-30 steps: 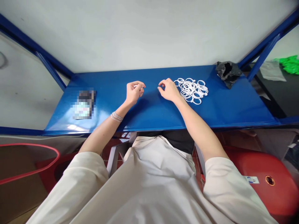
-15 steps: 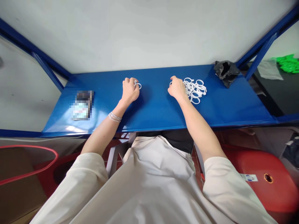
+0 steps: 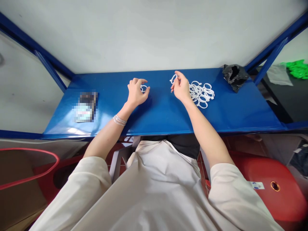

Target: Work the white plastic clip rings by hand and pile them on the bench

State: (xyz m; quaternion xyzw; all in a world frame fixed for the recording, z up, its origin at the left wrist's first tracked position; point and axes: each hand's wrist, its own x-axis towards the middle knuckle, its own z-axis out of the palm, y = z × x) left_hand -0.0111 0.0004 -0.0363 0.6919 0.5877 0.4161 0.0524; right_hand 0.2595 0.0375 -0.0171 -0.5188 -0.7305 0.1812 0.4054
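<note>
My left hand (image 3: 137, 92) is over the left-centre of the blue table, thumb and forefinger spread apart. Between them a white curtain ring (image 3: 144, 87) shows on the tabletop, partly hidden by the hand; no firm grip on it is visible. My right hand (image 3: 181, 87) is closed, pinching another white curtain ring (image 3: 173, 79) with a small eyelet, held just above the table. Right beside that hand lies a loose pile of white curtain rings (image 3: 203, 98), its left side partly covered by the hand and wrist.
A crumpled black plastic bag (image 3: 235, 77) sits open at the table's back right. At the left lies a blurred-out flat object (image 3: 86, 107). Blue frame bars (image 3: 50, 70) rise at both ends of the blue table (image 3: 158, 118). A red stool (image 3: 267, 186) stands below at right.
My right hand has lifted a curtain ring from beside the pile, slightly up and away. My left hand's fingers have spread from around the ring there, and the hand moved slightly right.
</note>
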